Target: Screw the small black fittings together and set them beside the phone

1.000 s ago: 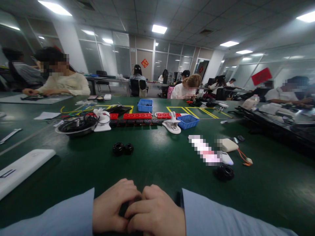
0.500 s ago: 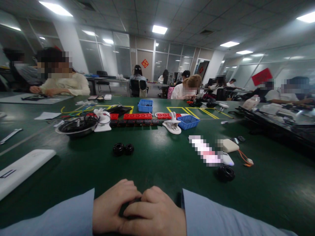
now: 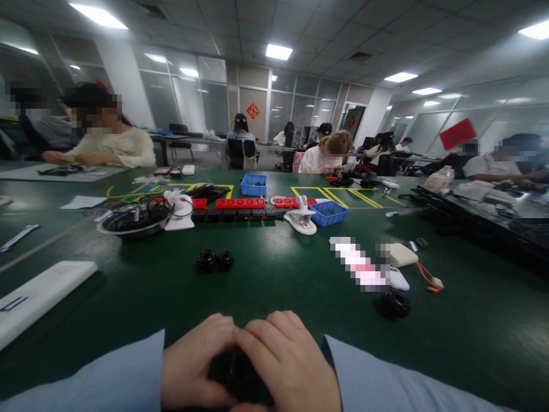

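Note:
My left hand [image 3: 199, 360] and my right hand [image 3: 285, 357] meet at the table's near edge, fingertips touching. Both are curled around a dark, glossy round part [image 3: 245, 375], which shows only in the gap between them. Most of it is covered by my fingers, so its full shape cannot be made out. Beyond the hands lie two thick black rings side by side, a larger one [image 3: 206, 260] and a smaller one [image 3: 225, 260]. Another black ring-shaped piece [image 3: 393, 304] rests to the right, beyond my right hand.
A white slab [image 3: 47, 297] lies at left, with a wrench [image 3: 19, 237] behind it. Farther back are a metal bowl [image 3: 128, 229] of cables, a red-and-black strip [image 3: 240, 203], white clips and a blue bin [image 3: 329, 214]. A blurred-out phone [image 3: 358, 263] lies right. Several people sit beyond.
My right hand has opened its grip wider and shifted slightly up and right, uncovering the dark round part between the hands. The left hand stays nearly in place.

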### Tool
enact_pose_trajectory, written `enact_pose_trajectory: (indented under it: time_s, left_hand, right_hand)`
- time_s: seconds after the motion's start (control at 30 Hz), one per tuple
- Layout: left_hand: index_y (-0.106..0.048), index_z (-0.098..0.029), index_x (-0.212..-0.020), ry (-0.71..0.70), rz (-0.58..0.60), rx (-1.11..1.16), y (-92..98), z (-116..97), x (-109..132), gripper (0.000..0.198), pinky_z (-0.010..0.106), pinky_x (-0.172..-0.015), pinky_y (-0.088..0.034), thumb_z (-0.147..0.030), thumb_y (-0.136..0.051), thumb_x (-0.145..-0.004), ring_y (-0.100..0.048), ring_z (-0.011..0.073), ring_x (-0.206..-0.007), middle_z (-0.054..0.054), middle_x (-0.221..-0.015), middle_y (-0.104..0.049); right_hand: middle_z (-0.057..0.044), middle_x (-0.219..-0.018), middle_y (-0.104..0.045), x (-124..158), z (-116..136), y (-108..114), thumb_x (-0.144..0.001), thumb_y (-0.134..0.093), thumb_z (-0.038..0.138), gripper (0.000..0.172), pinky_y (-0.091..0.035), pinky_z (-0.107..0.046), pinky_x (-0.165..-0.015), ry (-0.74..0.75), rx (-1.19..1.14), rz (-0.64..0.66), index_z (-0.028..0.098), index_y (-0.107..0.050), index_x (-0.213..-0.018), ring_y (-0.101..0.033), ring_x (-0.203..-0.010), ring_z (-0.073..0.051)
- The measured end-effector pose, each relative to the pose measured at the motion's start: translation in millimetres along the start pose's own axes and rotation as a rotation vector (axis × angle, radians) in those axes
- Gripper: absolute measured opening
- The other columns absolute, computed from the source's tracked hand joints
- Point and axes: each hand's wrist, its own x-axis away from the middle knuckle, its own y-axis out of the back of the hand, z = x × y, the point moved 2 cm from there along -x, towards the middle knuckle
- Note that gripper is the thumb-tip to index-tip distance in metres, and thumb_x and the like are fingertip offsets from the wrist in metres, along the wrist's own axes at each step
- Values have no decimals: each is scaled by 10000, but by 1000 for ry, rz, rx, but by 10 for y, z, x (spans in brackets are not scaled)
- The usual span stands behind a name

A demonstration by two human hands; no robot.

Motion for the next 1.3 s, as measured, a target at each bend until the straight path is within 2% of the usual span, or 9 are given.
enact_pose_trajectory:
  time_s: [0.13,0.3,0.63,1.0,1.3]
  left_hand:
    - [-520,-184,-790,37,22,-5,-9,-1,-12,317,303,-689,-374,-452,-651,-684,-473,172,-704,8,-785,-557]
    - [-500,-188,-779,31,12,-17,-12,-12,-12,298,308,-719,-376,-421,-655,-676,-477,174,-717,4,-791,-561]
    - [-514,-171,-772,87,60,12,0,-10,-15,294,302,-683,-346,-328,-708,-617,-468,173,-726,-4,-786,-551]
    - [-543,-159,-798,99,62,30,-2,-30,-35,334,310,-703,-343,-165,-746,-533,-485,179,-753,-8,-804,-561]
    - [-547,-169,-814,61,35,12,25,-49,-35,331,307,-709,-364,-262,-759,-578,-502,183,-756,-6,-801,-574]
  right_hand:
    - [-45,-849,-624,-41,9,53,-729,-634,446,349,-349,-344,-660,-149,13,246,158,-616,-925,-489,-779,-207]
    - [-74,-881,-619,-86,46,84,-710,-670,389,365,-369,-351,-671,-148,26,365,134,-617,-965,-489,-808,-221]
    - [-77,-885,-605,-63,14,33,-695,-683,381,382,-376,-356,-685,-123,32,348,125,-608,-968,-478,-827,-226]
    - [-77,-823,-608,-64,-1,-8,-693,-643,354,382,-358,-341,-646,32,92,290,95,-606,-971,-450,-758,-207]
    - [-66,-887,-624,-39,-7,3,-704,-596,306,364,-336,-319,-604,112,66,239,120,-590,-1018,-442,-751,-188]
